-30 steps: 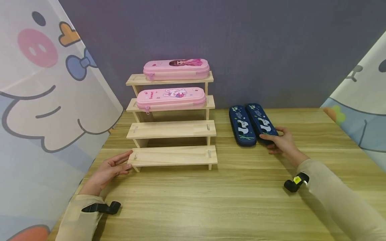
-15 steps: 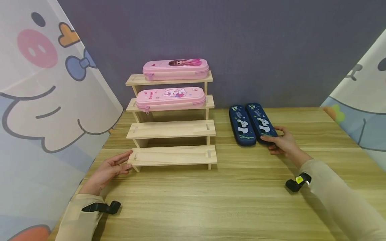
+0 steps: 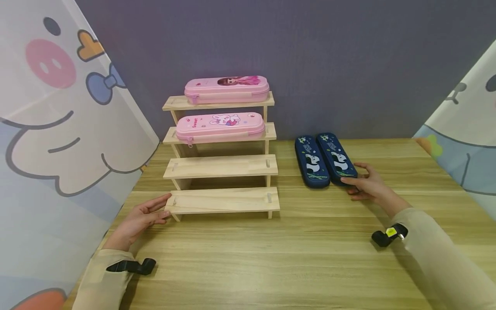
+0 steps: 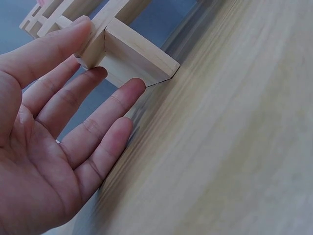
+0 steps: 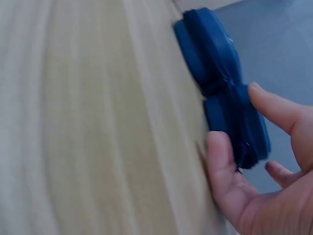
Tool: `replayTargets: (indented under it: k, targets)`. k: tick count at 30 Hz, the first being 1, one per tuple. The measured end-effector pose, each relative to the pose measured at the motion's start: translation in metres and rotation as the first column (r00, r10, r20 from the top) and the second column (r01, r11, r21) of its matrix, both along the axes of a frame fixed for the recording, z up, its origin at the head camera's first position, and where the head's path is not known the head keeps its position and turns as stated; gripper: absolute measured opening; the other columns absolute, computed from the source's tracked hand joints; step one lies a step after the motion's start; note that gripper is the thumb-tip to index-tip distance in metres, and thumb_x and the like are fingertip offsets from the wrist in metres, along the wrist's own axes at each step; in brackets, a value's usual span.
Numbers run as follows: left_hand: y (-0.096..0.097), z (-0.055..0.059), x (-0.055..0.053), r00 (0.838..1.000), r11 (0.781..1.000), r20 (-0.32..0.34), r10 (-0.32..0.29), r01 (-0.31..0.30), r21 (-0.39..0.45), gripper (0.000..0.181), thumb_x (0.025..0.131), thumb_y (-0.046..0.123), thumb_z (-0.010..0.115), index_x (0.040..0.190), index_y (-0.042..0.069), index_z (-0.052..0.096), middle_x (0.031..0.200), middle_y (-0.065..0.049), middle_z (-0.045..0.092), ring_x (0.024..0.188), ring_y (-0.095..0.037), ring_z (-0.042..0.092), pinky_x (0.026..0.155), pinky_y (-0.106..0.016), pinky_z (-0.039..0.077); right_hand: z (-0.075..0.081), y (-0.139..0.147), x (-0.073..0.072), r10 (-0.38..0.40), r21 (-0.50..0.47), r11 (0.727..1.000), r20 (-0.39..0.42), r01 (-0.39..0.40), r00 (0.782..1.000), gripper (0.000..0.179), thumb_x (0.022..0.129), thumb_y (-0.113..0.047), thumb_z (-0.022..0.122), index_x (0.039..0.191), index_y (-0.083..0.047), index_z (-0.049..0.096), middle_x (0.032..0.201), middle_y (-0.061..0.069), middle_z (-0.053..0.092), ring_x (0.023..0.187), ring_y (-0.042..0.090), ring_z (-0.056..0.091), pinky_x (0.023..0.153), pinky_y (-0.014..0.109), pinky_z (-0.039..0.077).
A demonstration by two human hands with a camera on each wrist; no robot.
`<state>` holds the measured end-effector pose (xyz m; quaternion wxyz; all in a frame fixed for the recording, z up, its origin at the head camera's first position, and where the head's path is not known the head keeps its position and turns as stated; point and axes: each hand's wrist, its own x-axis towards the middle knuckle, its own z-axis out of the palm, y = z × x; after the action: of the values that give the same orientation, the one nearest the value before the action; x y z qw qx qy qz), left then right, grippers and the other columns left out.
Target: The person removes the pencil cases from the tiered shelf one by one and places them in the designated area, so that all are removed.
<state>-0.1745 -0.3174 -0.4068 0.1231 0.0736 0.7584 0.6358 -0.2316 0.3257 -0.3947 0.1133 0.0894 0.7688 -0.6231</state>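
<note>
My left hand (image 3: 141, 219) is at the left end of the lowest board of a stepped wooden display shelf (image 3: 224, 200), thumb and index fingertips right at its edge. In the left wrist view, its fingers (image 4: 93, 127) lie rather straight beside the shelf's leg. My right hand (image 3: 368, 185) is at the near end of the right one of two dark blue pencil cases with panda prints, the right pencil case (image 3: 336, 157). Its thumb tip overlaps the case's corner, and other fingertips (image 5: 218, 142) stand by its side. The left panda pencil case (image 3: 311, 161) lies close alongside.
A pink pencil case with a doll print (image 3: 226, 90) lies on the top board. On the board below rests a pink rabbit pencil case (image 3: 221, 127). A dark grey panel (image 3: 348, 64) stands behind the wooden table (image 3: 263, 267), with cartoon-printed panels (image 3: 62, 172) at both sides.
My right hand has slid slightly right and toward me, its thumb drawing back to the corner of the right panda pencil case. The cases, shelf and left hand look unmoved.
</note>
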Motion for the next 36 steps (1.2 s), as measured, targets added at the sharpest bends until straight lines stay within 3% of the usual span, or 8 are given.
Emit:
replayTargets:
  k: [4,7,14,21,26,36]
  targets:
    - [0.000,0.000,0.000,1.000,1.000,0.005,0.005,-0.005,-0.004,0.056,0.097,0.005,0.065,0.150,0.012,0.047,0.152,-0.032,0.024,0.099,-0.007,0.066,0.077,-0.027,0.057,0.004,0.010,0.001,0.092,-0.009,0.996,0.028,-0.092,0.995,0.103,0.097,-0.022,0.066,0.156,-0.010,-0.018,0.153,0.040,0.008,0.074,0.015,0.066,0.064,0.036,0.060]
    - [0.000,0.000,0.000,1.000,1.000,0.010,0.008,-0.008,-0.004,0.057,0.097,0.005,0.065,0.150,0.011,0.047,0.152,-0.031,0.026,0.099,-0.007,0.066,0.077,-0.027,0.057,0.007,0.017,0.003,0.149,0.001,0.989,0.041,-0.149,0.988,0.105,0.097,-0.021,0.065,0.155,-0.009,-0.022,0.153,0.043,-0.002,0.081,0.016,0.066,0.069,0.039,0.060]
    - [0.000,-0.001,0.001,1.000,1.000,0.011,-0.002,0.002,-0.006,0.057,0.098,0.005,0.064,0.151,0.010,0.044,0.153,-0.035,0.016,0.099,-0.005,0.066,0.077,-0.026,0.057,0.013,0.033,0.009,0.232,0.093,0.968,0.028,-0.234,0.972,0.101,0.098,-0.021,0.063,0.154,-0.001,-0.018,0.146,0.046,0.011,0.084,0.021,0.066,0.072,0.042,0.060]
    - [0.000,0.000,0.000,1.000,1.000,0.011,-0.004,0.004,-0.007,0.058,0.098,0.006,0.063,0.152,0.007,0.042,0.152,-0.035,0.017,0.101,-0.004,0.065,0.078,-0.026,0.057,0.011,0.053,0.005,0.221,0.104,0.970,0.013,-0.221,0.975,0.106,0.095,-0.019,0.068,0.155,-0.003,-0.018,0.143,0.043,0.017,0.085,0.024,0.068,0.074,0.048,0.059]
    - [0.000,0.000,-0.001,1.000,1.000,0.008,-0.007,0.007,-0.002,0.058,0.098,0.005,0.063,0.152,0.006,0.042,0.152,-0.036,0.017,0.098,-0.006,0.066,0.077,-0.026,0.057,0.025,0.052,0.009,0.222,0.135,0.966,-0.011,-0.218,0.975,0.099,0.098,-0.016,0.062,0.153,0.002,-0.018,0.141,0.043,0.019,0.084,0.018,0.068,0.075,0.044,0.060]
    - [-0.001,-0.001,0.000,1.000,1.000,0.000,-0.015,0.015,0.004,0.056,0.098,0.005,0.063,0.151,0.010,0.045,0.152,-0.037,0.015,0.098,-0.006,0.066,0.077,-0.026,0.057,0.032,0.053,0.001,0.214,0.144,0.969,-0.066,-0.203,0.975,0.094,0.100,-0.014,0.059,0.154,0.002,-0.017,0.137,0.037,0.024,0.087,0.013,0.067,0.076,0.040,0.060]
